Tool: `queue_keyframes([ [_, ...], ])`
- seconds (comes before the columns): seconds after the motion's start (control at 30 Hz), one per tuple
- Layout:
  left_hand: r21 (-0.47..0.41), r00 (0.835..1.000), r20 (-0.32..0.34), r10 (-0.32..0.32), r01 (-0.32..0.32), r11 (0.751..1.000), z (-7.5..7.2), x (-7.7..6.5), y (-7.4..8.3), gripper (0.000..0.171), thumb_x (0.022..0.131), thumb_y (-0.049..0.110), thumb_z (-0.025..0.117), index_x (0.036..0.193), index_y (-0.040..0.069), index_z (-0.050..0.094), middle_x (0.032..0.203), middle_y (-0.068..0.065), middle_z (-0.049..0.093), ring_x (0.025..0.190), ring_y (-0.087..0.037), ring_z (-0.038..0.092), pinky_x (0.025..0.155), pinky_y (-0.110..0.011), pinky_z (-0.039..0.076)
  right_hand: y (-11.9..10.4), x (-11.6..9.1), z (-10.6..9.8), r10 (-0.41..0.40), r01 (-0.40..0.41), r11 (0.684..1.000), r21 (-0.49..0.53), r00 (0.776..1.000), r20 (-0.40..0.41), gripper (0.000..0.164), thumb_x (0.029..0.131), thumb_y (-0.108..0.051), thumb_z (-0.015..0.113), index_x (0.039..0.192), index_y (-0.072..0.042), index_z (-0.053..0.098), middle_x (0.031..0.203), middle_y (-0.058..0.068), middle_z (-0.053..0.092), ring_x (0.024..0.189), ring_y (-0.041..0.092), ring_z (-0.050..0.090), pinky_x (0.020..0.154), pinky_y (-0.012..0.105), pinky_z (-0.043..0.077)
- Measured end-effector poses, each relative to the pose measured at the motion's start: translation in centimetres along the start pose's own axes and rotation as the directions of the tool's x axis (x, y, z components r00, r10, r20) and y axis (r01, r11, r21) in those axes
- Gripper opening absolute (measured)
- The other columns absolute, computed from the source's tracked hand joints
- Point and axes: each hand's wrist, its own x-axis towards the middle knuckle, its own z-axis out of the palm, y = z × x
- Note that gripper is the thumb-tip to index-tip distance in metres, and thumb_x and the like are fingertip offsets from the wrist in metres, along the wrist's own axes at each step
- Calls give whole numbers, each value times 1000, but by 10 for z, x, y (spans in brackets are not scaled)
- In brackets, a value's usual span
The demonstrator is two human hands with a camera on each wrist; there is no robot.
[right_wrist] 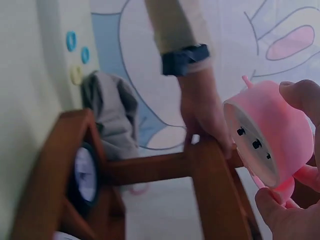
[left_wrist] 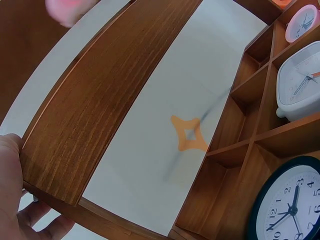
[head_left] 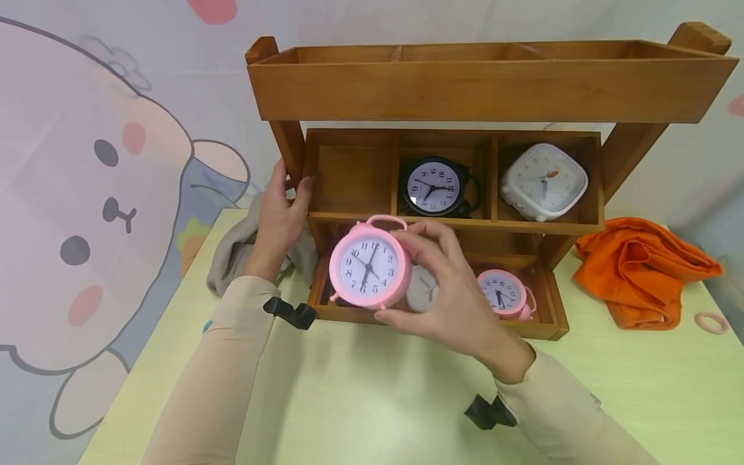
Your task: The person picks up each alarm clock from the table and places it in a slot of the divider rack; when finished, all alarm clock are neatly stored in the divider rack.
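Note:
In the head view my right hand (head_left: 450,294) grips a pink alarm clock (head_left: 369,266) by its sides, in front of the lower tiers of a wooden shelf (head_left: 494,90). The clock's dial faces me; the right wrist view shows the knobs on the back of this pink alarm clock (right_wrist: 257,137). My left hand (head_left: 283,216) holds the shelf's left side post, thumb at the front. On the middle tier lie a black alarm clock (head_left: 433,187) and a white square clock (head_left: 546,181). The bottom tier holds another pink alarm clock (head_left: 502,294) and a white clock (head_left: 421,289), partly hidden by my right hand.
A grey cloth (head_left: 235,248) lies left of the shelf, partly behind my left arm. To the right are an orange cloth (head_left: 639,271) and a pink ring (head_left: 712,323) on the pale table (head_left: 360,400). Blue rings (right_wrist: 71,41) appear beside the grey cloth in the right wrist view.

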Motion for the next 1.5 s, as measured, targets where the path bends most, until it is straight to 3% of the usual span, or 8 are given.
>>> queue_keyframes([
  [0.13,8,1000,5,-18,18,1000,1,0,0,53,102,32,49,152,23,31,147,-5,46,131,-23,49,105,-44,49,-8,29,-14,-51,49,996,-74,998,-25,85,65,-29,92,139,-15,54,142,6,35,131,20,40,107,42,47],
  [0.3,15,1000,5,-11,11,1000,0,1,0,53,102,32,49,151,23,31,147,-5,46,132,-23,49,105,-43,49,-10,66,-23,-79,76,976,-204,997,-4,86,66,-35,90,141,-15,52,142,11,37,131,23,37,106,45,47],
  [0.5,9,1000,8,10,-10,1000,0,1,-1,52,102,30,48,150,20,32,146,-7,46,131,-25,49,104,-45,49,-6,99,-24,-120,129,942,-311,992,48,87,68,-41,87,142,-13,51,143,14,39,132,25,35,107,45,47],
  [0.7,-2,1000,7,21,-21,1000,-1,0,-1,53,103,31,47,151,18,31,147,-9,46,131,-27,49,104,-47,49,-2,121,-18,-129,148,928,-343,989,77,88,69,-41,86,143,-11,48,146,13,35,136,23,31,107,39,47],
  [1.2,3,999,1,34,-34,999,0,0,-2,53,102,32,47,151,17,32,146,-9,47,130,-28,49,105,-49,48,2,139,1,-119,192,882,-431,975,189,86,74,-39,85,143,-7,45,144,16,33,128,25,43,107,36,48],
  [1.33,-9,999,1,47,-47,999,0,0,-2,52,103,30,47,150,16,33,145,-9,47,129,-28,50,104,-49,49,1,139,1,-97,187,867,-462,972,213,87,75,-42,84,144,-9,43,142,14,37,132,26,39,110,38,44],
  [1.5,-7,999,4,47,-47,999,0,-1,-3,52,103,31,47,151,17,32,145,-8,47,129,-27,49,104,-48,49,2,139,3,-54,178,843,-508,967,250,88,78,-40,82,147,-7,38,149,14,35,147,33,23,119,43,32],
])
